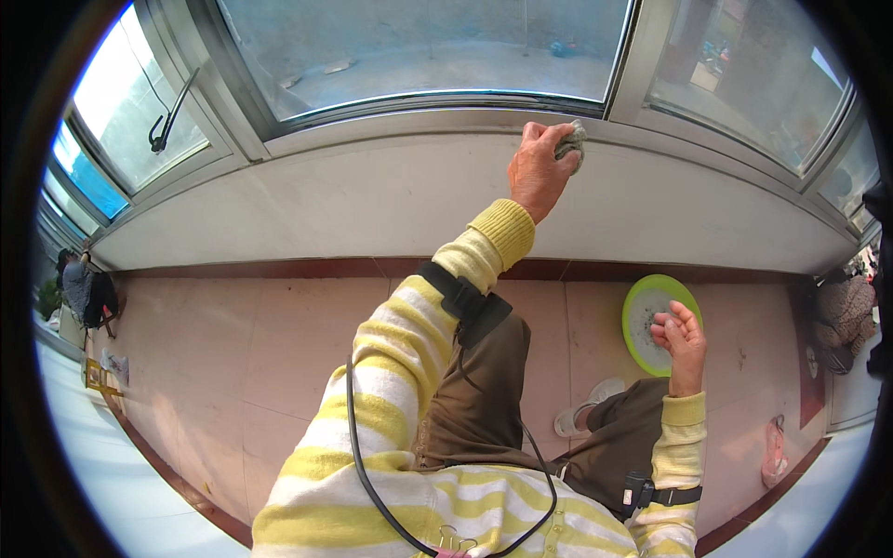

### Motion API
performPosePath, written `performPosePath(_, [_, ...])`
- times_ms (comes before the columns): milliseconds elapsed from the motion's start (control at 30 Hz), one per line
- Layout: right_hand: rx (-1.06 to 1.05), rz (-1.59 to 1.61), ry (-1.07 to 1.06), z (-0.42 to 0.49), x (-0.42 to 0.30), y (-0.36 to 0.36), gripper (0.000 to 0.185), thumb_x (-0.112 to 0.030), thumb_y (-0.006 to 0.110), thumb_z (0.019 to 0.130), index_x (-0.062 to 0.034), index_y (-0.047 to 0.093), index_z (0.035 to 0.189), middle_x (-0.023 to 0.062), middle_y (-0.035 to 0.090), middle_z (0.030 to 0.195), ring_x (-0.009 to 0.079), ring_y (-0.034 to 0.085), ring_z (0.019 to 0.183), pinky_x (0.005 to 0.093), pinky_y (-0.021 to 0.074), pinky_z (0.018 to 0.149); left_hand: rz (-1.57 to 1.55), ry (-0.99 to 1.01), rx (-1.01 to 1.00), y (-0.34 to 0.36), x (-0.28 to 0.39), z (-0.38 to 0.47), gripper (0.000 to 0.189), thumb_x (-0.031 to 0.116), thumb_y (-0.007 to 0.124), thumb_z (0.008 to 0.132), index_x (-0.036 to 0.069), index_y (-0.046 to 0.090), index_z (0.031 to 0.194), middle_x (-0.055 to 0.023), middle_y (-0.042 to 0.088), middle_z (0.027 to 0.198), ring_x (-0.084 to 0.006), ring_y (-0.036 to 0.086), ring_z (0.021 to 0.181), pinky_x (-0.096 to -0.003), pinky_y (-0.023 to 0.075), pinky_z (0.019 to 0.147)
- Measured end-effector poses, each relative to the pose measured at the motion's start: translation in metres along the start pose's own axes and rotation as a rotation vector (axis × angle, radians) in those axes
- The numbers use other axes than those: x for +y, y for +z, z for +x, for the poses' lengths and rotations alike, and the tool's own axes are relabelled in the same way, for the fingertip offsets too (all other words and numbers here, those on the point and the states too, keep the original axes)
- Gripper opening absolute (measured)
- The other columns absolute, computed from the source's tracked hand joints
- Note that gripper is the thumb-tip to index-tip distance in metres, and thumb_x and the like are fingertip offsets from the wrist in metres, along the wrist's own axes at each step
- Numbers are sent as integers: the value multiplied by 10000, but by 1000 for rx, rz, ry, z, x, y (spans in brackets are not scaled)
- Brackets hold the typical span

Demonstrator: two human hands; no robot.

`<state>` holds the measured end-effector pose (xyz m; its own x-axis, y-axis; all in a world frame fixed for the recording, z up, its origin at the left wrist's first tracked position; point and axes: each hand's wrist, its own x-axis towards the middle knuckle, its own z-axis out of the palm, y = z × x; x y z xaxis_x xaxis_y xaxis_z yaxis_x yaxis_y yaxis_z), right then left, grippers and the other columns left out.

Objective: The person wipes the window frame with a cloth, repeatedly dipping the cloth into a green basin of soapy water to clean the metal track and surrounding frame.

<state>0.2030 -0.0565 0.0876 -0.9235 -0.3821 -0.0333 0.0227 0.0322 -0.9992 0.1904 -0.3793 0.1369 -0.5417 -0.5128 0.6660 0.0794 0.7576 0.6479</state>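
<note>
A crumpled grey-green cloth (572, 145) is gripped in my left hand (539, 166), which reaches up to the lower metal window frame (446, 120) above a white wall. Over on the right, my right hand (680, 337) hangs with bent fingers above the rim area of a basin and holds nothing. That round basin (629, 331) has a lime-green rim, stands on the tiled floor and contains greyish water with dark specks.
A person (85, 289) is at the window at far left, near a yellow stool (98, 376). A pink plastic bag (774, 453) lies on the floor at right. Brown patterned fabric (845, 314) is piled at far right. A black window handle (167, 122) sticks out at upper left.
</note>
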Motion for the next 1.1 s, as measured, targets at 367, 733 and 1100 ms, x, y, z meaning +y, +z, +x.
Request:
performPosePath(367, [181, 112, 67, 41, 65, -13, 258, -88, 496, 902, -17, 538, 1147, 67, 608, 958, 102, 579, 772, 229, 477, 701, 777, 880, -211, -7, -63, 73, 216, 93, 611, 778, 157, 620, 984, -58, 503, 957, -193, 561, 827, -312, 525, 648])
performPosePath(733, [188, 29, 90, 39, 71, -15, 260, -93, 486, 896, -7, 539, 1136, 66, 605, 951, 104, 562, 769, 231, 461, 702, 793, 698, -149, -72, -102, 63, 162, 90, 603, 745, 168, 623, 886, -39, 504, 946, -205, 564, 865, -329, 521, 629])
performPosePath(1100, [216, 30, 81, 32, 80, -37, 244, -97, 494, 896, -17, 559, 1117, 58, 609, 944, 96, 558, 754, 225, 454, 686, 887, 416, -57, -118, -113, 49, 136, 121, 606, 795, 175, 611, 920, -40, 507, 938, -232, 583, 839, -367, 517, 597])
